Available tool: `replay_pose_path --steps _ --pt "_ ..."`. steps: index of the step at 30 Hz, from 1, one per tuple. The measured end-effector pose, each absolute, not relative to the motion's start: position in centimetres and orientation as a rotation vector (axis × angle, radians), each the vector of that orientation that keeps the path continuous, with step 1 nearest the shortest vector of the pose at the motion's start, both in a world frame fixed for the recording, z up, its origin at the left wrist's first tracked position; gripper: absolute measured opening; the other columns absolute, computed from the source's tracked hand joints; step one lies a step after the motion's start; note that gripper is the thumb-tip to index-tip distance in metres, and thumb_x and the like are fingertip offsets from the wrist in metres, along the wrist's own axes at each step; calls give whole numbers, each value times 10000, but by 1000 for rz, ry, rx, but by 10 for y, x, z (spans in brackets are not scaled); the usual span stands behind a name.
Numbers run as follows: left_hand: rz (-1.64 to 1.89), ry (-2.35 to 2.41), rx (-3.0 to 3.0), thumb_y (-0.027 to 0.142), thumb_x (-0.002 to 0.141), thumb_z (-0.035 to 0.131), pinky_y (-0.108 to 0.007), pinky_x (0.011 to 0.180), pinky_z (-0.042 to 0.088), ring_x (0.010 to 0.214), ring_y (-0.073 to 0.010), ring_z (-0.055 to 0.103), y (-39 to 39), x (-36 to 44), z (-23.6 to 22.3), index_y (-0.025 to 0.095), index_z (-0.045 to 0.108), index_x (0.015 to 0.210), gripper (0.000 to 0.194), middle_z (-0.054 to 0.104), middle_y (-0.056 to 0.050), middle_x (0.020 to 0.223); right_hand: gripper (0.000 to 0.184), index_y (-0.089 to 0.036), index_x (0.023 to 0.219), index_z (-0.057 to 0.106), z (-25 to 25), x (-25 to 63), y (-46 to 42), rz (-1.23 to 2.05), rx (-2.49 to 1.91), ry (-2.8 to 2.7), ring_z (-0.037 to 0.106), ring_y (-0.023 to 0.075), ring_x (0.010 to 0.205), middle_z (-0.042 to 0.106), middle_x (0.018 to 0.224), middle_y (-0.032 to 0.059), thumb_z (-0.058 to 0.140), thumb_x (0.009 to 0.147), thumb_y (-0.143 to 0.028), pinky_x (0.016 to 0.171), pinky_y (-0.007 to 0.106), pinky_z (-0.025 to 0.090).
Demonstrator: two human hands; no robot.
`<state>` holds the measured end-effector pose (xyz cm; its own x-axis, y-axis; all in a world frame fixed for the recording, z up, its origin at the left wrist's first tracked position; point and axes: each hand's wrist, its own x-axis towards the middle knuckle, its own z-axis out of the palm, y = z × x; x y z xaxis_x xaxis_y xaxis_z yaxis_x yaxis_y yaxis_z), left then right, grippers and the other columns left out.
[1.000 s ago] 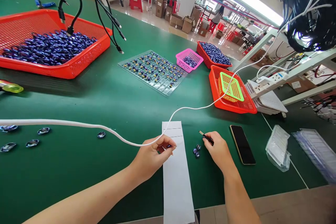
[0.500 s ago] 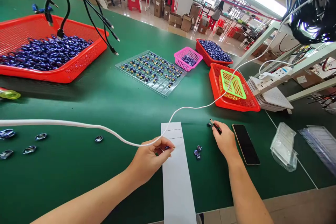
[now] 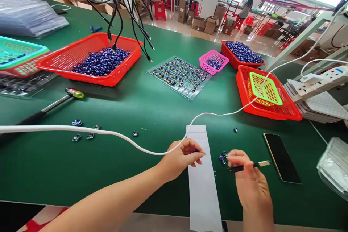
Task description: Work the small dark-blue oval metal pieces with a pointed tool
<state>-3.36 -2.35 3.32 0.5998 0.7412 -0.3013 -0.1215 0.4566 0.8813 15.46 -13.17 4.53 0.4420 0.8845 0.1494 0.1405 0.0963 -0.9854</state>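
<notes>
My left hand is pinched around a small dark blue shiny piece, mostly hidden by the fingers, above a long white paper strip. In my right hand is a thin black tool with a pale flat end pointing right; its exact kind is unclear. Just left of those fingers sits a cluster of several small dark blue pieces. One more small piece lies farther off. Several shiny blue ring-like pieces are scattered to the left.
A white cable crosses the view. Beyond are a red basket of blue pieces, a clear tray of parts, a pink basket and stacked baskets. A hammer lies left, a phone right.
My right hand has drawn back from the lone piece toward me and turned, so the tool's pale end now points right. The left hand keeps its pinch. The view has swung left.
</notes>
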Motion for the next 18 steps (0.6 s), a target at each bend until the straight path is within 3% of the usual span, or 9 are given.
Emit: replay_pose_path --steps 3,5,11,18 --pt "602 745 967 314 732 790 -213 559 507 696 -157 706 -23 -35 35 135 653 813 239 734 -63 830 414 -217 885 734 50 159 -128 829 -1315 -886 556 117 610 574 829 41 466 972 -520 524 251 476" --pt "600 754 967 298 733 785 -213 556 508 691 -155 705 -21 -36 36 131 660 810 222 729 -60 820 405 -203 887 720 49 162 -127 918 -1279 -839 540 95 517 567 801 34 455 982 -493 451 237 459" --pt "558 795 896 277 700 794 -221 550 511 666 -152 702 -18 -35 37 137 648 816 233 715 -44 824 172 -238 970 714 30 155 -121 920 -1232 -814 719 201 758 648 984 53 641 909 -381 663 353 621" --pt "532 800 838 265 702 796 -227 585 512 673 -128 687 -19 -34 36 144 638 840 242 713 -32 851 171 -204 1033 719 23 148 -130 717 -1416 -939 746 245 773 734 1000 97 645 912 -298 648 365 634"
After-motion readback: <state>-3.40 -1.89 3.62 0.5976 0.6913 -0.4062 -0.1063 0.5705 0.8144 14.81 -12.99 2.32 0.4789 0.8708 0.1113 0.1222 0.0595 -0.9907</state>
